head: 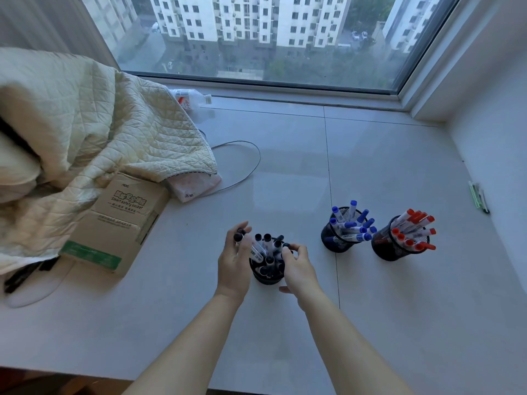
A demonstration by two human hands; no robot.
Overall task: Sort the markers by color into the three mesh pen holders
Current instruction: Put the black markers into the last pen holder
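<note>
Three black mesh pen holders stand on the pale window ledge. The left holder (267, 279) is full of black-capped markers (267, 243). My left hand (233, 260) curls round a black marker at the holder's left side. On the holder's right, my right hand (298, 267) pinches the cap of another black marker (286, 246). Further right, the middle holder (336, 240) contains several blue-capped markers (352, 220). Beside it, the right holder (390, 250) is packed with several red-capped markers (413, 226).
A cardboard box (119, 220) lies left of the holders, partly under a quilted cream blanket (94, 132). A grey cable (245, 166) loops behind, and a plastic bottle (189, 99) lies by the window. Thin pens (479, 198) sit near the right wall.
</note>
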